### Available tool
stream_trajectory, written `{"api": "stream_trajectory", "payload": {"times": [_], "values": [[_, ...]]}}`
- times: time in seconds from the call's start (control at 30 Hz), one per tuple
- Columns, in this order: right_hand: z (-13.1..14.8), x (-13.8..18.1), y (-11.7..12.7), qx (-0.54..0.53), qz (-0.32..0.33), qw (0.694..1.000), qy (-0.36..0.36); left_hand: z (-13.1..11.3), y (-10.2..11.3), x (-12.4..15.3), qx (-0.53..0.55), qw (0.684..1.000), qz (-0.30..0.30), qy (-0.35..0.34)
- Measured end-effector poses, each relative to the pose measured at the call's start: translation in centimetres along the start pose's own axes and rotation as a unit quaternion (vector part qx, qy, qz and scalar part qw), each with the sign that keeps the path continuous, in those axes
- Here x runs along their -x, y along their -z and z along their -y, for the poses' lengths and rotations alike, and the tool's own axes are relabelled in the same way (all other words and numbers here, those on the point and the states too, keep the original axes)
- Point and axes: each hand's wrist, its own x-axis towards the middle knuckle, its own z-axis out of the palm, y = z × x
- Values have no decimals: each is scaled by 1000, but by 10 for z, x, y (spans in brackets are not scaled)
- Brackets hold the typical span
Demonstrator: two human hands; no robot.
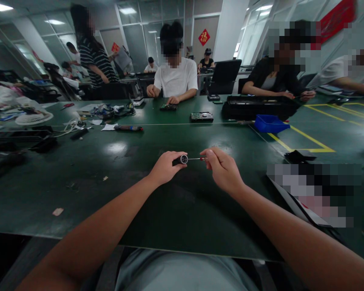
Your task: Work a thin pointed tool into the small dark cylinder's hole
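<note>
Between the thumb and fingers of my left hand (166, 166) is a small black cylindrical part (178, 161) with a silvery round end facing me. My right hand (223, 167) is closed around the handle of a screwdriver (194, 159). Its thin metal shaft points left and its tip meets the round end of the black part; whether it sits inside cannot be made out. A bit of red shows at the handle beside my fingertips. Both hands are just above the green tabletop (176, 218), in the middle of the view.
Farther back lie a hard drive (202, 117), a dark pen-like tool (129, 128) and a long black casing (259, 107). A blue scoop-shaped tray (271, 123) stands right of centre. Tangled cables (109, 109) and a white fan grille (34, 117) are at left. Co-workers sit across the table.
</note>
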Motion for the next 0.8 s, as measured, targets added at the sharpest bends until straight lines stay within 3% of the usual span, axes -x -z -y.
{"api": "stream_trajectory", "payload": {"times": [0.17, 0.37, 0.57, 0.8], "values": [[-2, 1, -2, -7, -19, 1000, -11, 1, 0, 0, 5, 1000, 12, 2], [-5, -2, -7, -118, -45, 991, -48, 1, 0, 0, -2, 1000, 12, 11], [-21, -12, -11, -279, -63, 948, -141, 3, 5, -5, -25, 998, 5, -50], [-32, -16, -15, -279, -112, 937, -177, 13, 4, -8, -56, 997, 34, -36]]}}
